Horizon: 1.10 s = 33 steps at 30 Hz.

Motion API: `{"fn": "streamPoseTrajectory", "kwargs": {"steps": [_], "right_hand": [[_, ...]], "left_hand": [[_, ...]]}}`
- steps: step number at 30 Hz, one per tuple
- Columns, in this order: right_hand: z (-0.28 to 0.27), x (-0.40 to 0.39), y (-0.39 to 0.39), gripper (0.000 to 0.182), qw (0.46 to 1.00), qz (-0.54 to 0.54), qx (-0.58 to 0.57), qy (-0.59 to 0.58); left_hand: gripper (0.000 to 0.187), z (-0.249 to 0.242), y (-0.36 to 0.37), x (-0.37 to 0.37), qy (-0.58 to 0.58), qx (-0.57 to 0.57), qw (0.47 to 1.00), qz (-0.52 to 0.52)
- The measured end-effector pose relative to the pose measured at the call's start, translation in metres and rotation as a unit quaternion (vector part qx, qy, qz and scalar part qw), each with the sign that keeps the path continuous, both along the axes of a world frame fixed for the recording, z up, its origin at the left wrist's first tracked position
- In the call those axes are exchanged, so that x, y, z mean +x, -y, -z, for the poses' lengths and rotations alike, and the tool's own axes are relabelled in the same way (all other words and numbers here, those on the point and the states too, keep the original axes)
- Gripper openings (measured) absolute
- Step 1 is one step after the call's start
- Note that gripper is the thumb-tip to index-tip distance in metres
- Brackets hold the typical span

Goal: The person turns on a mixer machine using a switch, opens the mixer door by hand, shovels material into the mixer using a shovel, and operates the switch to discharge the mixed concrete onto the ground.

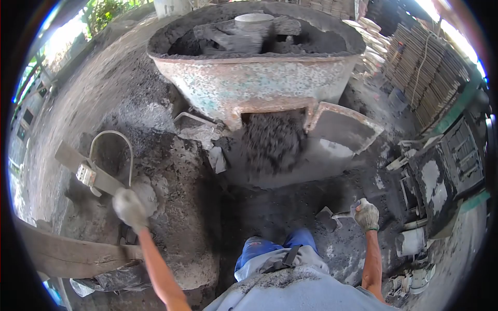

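My right hand (366,214), in a pale knit glove, is closed around the handle of a trowel (327,220). The trowel's flat blade points left over the dark ground. On the other side, my gloved left hand (130,209) is smeared by motion, at the lower end of a board (108,181) that carries a small switch box (86,175) and a looped cable (111,132). Whether its fingers grip the board cannot be made out. Ahead stands a large rusty mixer pan (254,78). Dark grainy mix (275,140) falls from its front opening, beside a swung-out hatch door (345,127).
Blurred mixing parts (233,36) are inside the pan. A wooden beam (78,254) lies at lower left. Stacked boards (425,72) and pale bags (371,44) stand at back right. A metal machine (441,176) is close to my right. A rough ledge (181,223) rises on the left.
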State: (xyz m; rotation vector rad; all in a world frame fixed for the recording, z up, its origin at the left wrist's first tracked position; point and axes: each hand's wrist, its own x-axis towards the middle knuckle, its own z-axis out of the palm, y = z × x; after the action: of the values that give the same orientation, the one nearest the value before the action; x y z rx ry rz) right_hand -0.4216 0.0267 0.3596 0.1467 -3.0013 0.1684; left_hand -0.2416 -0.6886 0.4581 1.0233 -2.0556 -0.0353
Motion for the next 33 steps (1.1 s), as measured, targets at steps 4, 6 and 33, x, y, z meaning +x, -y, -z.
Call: {"fn": "streamPoseTrajectory", "kwargs": {"steps": [4,6,33], "right_hand": [[-0.012,0.002,-0.023,0.016,1.000,-0.015,-0.016,-0.006],[-0.019,0.001,-0.036,0.019,1.000,-0.017,-0.020,-0.004],[-0.032,0.083,-0.140,0.025,0.995,-0.059,-0.073,-0.026]], "left_hand": [[0.016,0.185,-0.145,0.039,0.034,0.306,0.938,0.163],[0.013,0.282,-0.230,0.074,0.047,0.470,0.871,0.135],[0.021,0.234,-0.434,0.180,0.070,0.758,0.648,0.041]]}}
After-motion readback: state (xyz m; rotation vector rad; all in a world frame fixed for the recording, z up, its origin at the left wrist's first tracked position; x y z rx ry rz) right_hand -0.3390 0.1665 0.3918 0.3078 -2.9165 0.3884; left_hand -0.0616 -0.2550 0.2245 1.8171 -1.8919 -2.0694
